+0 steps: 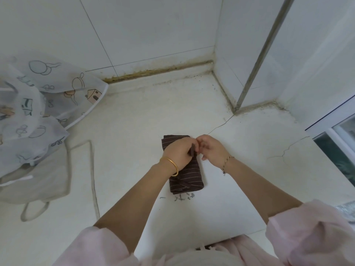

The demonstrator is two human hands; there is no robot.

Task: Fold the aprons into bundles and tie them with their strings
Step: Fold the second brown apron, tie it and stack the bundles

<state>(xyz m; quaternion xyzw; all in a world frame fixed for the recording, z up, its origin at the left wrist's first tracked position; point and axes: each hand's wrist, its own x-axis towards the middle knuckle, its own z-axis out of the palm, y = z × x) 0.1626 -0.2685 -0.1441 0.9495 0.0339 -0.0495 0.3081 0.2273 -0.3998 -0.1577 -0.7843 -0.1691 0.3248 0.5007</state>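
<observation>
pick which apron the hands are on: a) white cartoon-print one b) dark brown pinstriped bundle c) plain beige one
b: the left hand and right hand meet over the dark brown pinstriped bundle, the left pinching its string; the cartoon-print apron and beige apron lie untouched off to the left.

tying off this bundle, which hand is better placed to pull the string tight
Probably left: the left hand pinches the string above the striped bundle; the right hand curls beside it, its grip unclear.
</observation>
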